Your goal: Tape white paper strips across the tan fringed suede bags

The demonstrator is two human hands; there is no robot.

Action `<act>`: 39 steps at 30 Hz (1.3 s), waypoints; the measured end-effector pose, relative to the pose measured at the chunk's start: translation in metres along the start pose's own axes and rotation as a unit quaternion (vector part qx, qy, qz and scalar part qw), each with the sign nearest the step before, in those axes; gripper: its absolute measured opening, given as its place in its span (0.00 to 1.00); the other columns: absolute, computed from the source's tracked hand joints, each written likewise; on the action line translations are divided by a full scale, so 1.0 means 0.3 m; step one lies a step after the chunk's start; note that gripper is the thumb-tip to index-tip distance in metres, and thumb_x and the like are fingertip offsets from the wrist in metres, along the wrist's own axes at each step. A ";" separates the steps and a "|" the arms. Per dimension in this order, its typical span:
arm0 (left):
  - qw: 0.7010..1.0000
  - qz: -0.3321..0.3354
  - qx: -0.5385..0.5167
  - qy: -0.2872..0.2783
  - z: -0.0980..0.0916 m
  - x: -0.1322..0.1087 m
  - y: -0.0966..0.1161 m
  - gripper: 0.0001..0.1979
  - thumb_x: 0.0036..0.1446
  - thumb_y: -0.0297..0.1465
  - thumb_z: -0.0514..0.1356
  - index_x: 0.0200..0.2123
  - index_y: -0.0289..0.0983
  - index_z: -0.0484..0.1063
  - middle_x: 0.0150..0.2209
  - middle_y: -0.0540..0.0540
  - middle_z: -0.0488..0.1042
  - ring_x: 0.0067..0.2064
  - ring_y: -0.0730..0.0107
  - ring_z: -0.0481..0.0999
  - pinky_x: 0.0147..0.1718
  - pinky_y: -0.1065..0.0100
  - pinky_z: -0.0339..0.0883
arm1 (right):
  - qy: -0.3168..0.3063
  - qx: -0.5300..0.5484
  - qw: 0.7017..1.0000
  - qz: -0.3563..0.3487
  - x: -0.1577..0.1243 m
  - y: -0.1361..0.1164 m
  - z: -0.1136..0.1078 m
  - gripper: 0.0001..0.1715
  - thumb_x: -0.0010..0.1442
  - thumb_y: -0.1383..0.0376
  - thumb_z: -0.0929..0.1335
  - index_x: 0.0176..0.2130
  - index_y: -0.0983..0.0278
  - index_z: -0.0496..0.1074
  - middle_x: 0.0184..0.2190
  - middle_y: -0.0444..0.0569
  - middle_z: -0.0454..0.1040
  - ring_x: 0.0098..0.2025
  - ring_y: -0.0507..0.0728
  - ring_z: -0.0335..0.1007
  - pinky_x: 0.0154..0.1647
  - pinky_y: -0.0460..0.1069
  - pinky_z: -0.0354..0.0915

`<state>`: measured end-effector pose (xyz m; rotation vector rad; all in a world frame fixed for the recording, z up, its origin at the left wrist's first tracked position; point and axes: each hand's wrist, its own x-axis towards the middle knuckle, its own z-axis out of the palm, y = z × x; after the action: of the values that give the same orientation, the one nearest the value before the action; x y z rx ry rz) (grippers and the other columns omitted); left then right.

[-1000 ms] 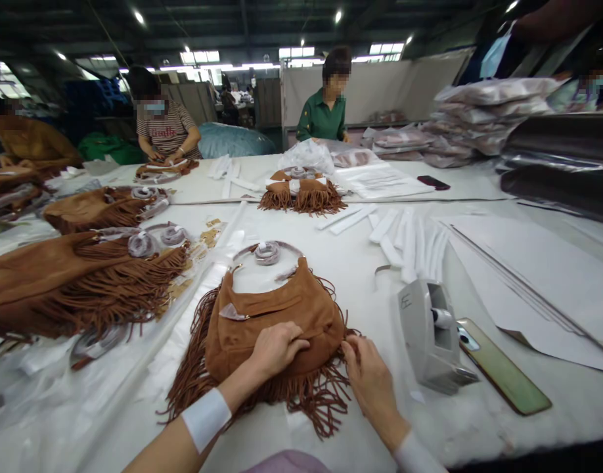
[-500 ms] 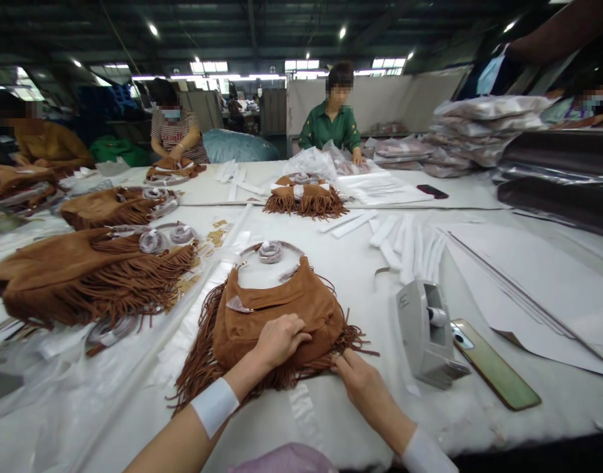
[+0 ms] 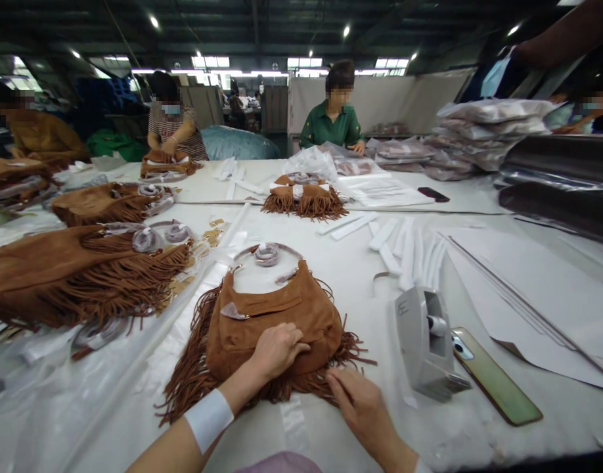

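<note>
Tan suede bag lies flat on the white table, right in front of the person, handle end away, fringe at the near edge & both sides. L hand rests on the bag's lower front, fingers curled; looks like it's steadying it, can't tell if any suede is pinched. R hand is at the lower R corner, thumb & index drawn close together at the fringe ends; can't tell if a strand is actually between them.

Progress, my read: approx. partway. Done: handle looks wrapped, strap coil rolled up inside the handle loop, zip pull in clear wrap. Not done: fringe is messy, fanned out on the L & straggling at the R corner, so tidying looks incomplete. No white band on the bag's front, vs. the finished-looking bag across the table, which has white pieces on it.

Nearby, R side: tape dispenser, phone just beside it, white strips behind, none in hand. L side: more fringed bags, same tan.
</note>
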<state>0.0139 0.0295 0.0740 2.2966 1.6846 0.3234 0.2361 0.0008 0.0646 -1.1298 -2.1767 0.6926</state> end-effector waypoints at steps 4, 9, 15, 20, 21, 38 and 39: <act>1.000 -0.003 -0.001 0.003 -0.028 0.013 0.004 0.18 0.64 0.44 0.51 0.30 0.39 0.68 0.33 0.49 0.71 0.38 0.68 0.71 0.36 0.70 0.62 | -0.145 0.181 0.957 0.174 -0.036 -0.115 0.128 0.20 0.64 0.55 0.58 0.39 0.64 0.72 0.20 0.43 0.70 0.21 0.51 0.64 0.23 0.46 0.58; 1.000 -0.011 -0.006 -0.012 -0.047 0.026 0.007 0.18 0.64 0.45 0.50 0.31 0.39 0.69 0.34 0.48 0.71 0.40 0.68 0.71 0.38 0.70 0.63 | -0.090 0.339 0.843 0.409 -0.050 -0.150 0.237 0.39 0.54 0.46 0.61 0.54 0.72 0.60 0.13 0.35 0.61 0.11 0.48 0.48 0.13 0.44 0.45; 1.000 -0.003 -0.012 -0.007 -0.056 0.023 0.010 0.18 0.65 0.44 0.50 0.31 0.39 0.69 0.34 0.48 0.71 0.40 0.68 0.71 0.38 0.70 0.63 | -0.091 0.383 0.806 0.441 -0.037 -0.163 0.273 0.45 0.47 0.42 0.65 0.54 0.69 0.57 0.13 0.35 0.62 0.10 0.48 0.50 0.11 0.42 0.43; 1.000 0.002 -0.015 0.002 -0.056 0.022 0.005 0.18 0.65 0.44 0.50 0.30 0.38 0.68 0.34 0.48 0.71 0.39 0.68 0.71 0.38 0.71 0.63 | -0.120 0.371 0.825 0.409 -0.026 -0.142 0.301 0.34 0.49 0.37 0.64 0.38 0.63 0.64 0.12 0.34 0.59 0.11 0.47 0.47 0.12 0.43 0.42; 1.000 0.003 -0.015 0.002 -0.056 0.023 0.003 0.18 0.64 0.44 0.50 0.30 0.38 0.68 0.34 0.48 0.72 0.39 0.68 0.71 0.38 0.71 0.63 | -0.124 0.357 0.838 0.393 -0.022 -0.131 0.297 0.32 0.49 0.36 0.63 0.32 0.62 0.64 0.12 0.34 0.58 0.11 0.46 0.46 0.13 0.43 0.42; 1.000 -0.010 -0.013 -0.018 -0.061 0.021 0.019 0.17 0.64 0.44 0.51 0.31 0.38 0.69 0.35 0.47 0.71 0.39 0.67 0.71 0.37 0.69 0.64 | 0.005 -0.017 0.980 0.199 -0.058 -0.078 0.098 0.22 0.59 0.54 0.61 0.45 0.62 0.73 0.15 0.42 0.65 0.18 0.56 0.63 0.22 0.49 0.57; 1.000 -0.014 -0.014 -0.019 -0.062 0.022 0.019 0.17 0.64 0.43 0.51 0.31 0.38 0.70 0.35 0.47 0.71 0.40 0.67 0.71 0.38 0.69 0.64 | -0.018 0.037 0.974 0.221 -0.066 -0.099 0.116 0.21 0.58 0.53 0.62 0.43 0.63 0.74 0.14 0.41 0.62 0.17 0.54 0.60 0.21 0.48 0.55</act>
<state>0.0148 0.0357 0.0934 2.2435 1.6811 0.2930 0.2048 -0.0370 0.0553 -1.5927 -1.9228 0.9791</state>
